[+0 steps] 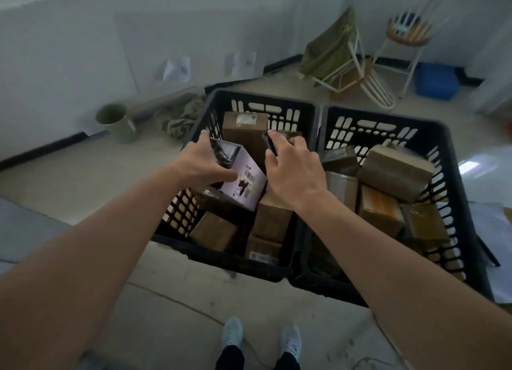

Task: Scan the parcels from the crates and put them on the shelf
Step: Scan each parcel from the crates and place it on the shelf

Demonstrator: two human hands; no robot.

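Observation:
Two black plastic crates stand side by side on the floor, the left crate (221,98) and the right crate (448,137), each holding several brown cardboard parcels. My left hand (202,163) grips a white box (243,184) with a barcode label, tilted above the left crate. My right hand (291,164) holds a small dark scanner (270,144) just right of the white box, over the same crate. A tall brown parcel (245,131) with a white label stands behind both hands.
A green bucket (116,121) and crumpled cloth (180,114) lie left of the crates by the white wall. White-framed chairs (357,73) and a blue bin (435,81) stand at the back right. My feet (260,339) are on the bare floor below.

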